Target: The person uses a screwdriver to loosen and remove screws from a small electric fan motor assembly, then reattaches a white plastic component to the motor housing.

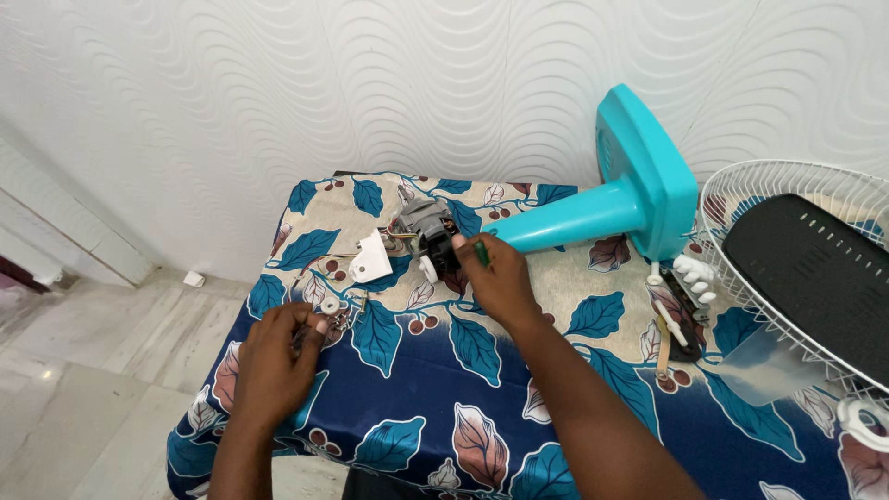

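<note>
A turquoise fan stand [593,208] lies on its side on a table covered with a blue and beige leaf-print cloth [417,370]. At its near end sits the bare grey fan motor [424,227] with wires. My right hand [495,278] holds a green-handled screwdriver [482,252] against the motor. My left hand [278,356] rests on the cloth at the left, fingers curled over small metal screws [335,319]. A white plastic piece [370,261] lies between my left hand and the motor.
A white wire fan guard [741,213] with a dark panel [815,278] inside lies at the right. Beside it lie a white knob [694,275], a dark tool [681,324] and a clear plastic blade [764,366]. A wavy white wall stands behind; a tiled floor is at the left.
</note>
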